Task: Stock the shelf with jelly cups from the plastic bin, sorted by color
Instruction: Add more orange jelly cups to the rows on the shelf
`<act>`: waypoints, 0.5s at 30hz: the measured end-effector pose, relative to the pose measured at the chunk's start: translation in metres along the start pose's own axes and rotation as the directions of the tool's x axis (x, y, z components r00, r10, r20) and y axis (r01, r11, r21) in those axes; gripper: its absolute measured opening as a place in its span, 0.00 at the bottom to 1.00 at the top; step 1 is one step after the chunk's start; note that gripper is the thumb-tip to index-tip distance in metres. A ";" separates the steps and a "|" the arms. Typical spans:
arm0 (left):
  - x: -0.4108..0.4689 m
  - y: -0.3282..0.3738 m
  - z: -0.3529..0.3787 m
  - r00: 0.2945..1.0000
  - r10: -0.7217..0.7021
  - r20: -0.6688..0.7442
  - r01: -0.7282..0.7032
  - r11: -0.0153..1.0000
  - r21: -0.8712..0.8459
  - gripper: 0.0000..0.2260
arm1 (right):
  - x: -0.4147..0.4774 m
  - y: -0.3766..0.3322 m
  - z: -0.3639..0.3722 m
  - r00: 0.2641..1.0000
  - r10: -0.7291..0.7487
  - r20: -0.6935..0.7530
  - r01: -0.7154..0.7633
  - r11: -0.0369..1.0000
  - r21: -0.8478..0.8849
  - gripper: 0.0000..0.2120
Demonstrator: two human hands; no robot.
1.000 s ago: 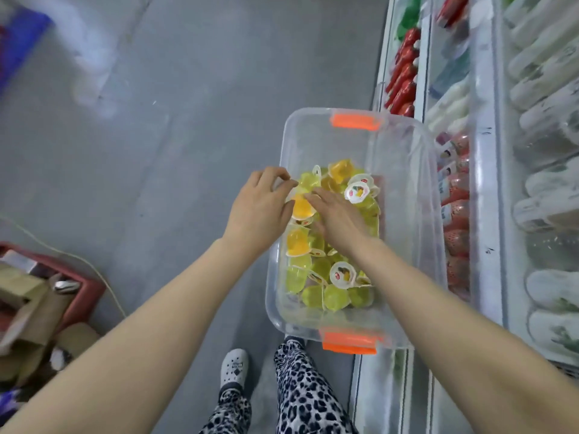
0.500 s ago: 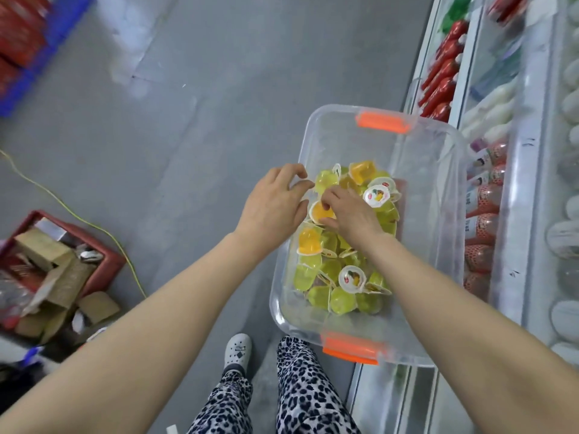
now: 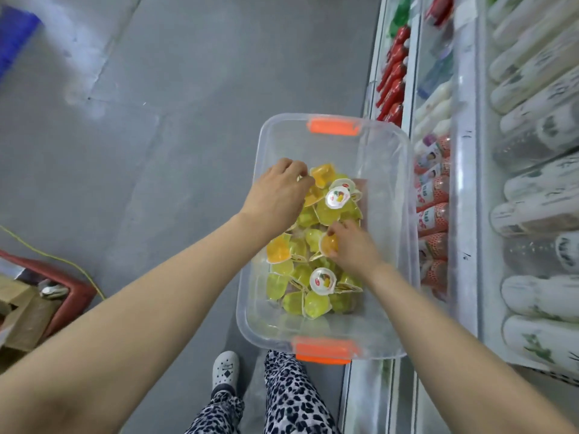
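A clear bin (image 3: 388,183) with orange handles is seen just beside the shelf (image 3: 465,189), on which bottles (image 3: 434,214) are lined up. Jelly cups (image 3: 315,303) (mostly yellow-green, a few orange, some turned lid-up) are heaped in the middle of the bin. An orange cup (image 3: 329,245) at the pile's right side is pinched by the right hand (image 3: 355,247), with thumb and fingers curled round it. The left hand (image 3: 275,195) is laid over the far left part of the pile, its fingers bent down among the cups. Whether anything is gripped by it cannot be told. A red crate (image 3: 72,286) holding cardboard is seen on the grey floor (image 3: 188,89) at the left.
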State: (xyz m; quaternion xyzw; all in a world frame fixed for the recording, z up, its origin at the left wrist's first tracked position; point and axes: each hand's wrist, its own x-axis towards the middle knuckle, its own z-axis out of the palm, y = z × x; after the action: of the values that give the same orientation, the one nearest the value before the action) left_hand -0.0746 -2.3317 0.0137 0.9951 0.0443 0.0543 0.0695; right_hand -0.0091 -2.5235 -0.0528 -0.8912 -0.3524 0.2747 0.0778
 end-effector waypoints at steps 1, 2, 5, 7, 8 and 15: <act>0.013 0.006 0.006 0.998 -0.024 0.066 0.024 1.000 -0.002 0.14 | 0.000 0.002 0.002 1.000 0.012 0.008 -0.012 1.000 -0.002 0.16; 0.026 0.011 0.015 0.987 -0.051 0.150 0.051 0.999 0.002 0.16 | 0.001 0.004 0.004 1.000 0.019 0.015 -0.019 1.000 -0.007 0.16; 0.055 0.014 0.048 0.922 -0.048 0.385 0.030 0.998 0.052 0.19 | 0.004 0.009 0.012 1.000 0.012 0.000 -0.012 1.000 -0.014 0.14; 0.064 0.014 0.067 0.877 -0.046 0.478 0.010 0.997 0.078 0.20 | 0.004 0.012 0.015 0.999 0.004 -0.034 -0.005 0.999 -0.032 0.13; 0.066 0.014 0.074 0.864 -0.040 0.501 -0.008 0.996 0.094 0.20 | 0.005 0.013 0.017 0.999 -0.003 -0.053 0.000 0.999 -0.046 0.12; 0.068 0.016 0.084 0.880 -0.042 0.473 -0.111 0.950 0.291 0.17 | 0.004 0.010 0.015 0.996 -0.004 -0.089 0.003 1.000 -0.013 0.14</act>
State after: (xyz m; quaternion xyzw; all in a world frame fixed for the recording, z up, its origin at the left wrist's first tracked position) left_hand 0.0035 -2.3518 -0.0603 0.9771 0.0159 -0.1969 -0.0795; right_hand -0.0085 -2.5290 -0.0705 -0.9025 -0.3518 0.2321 0.0884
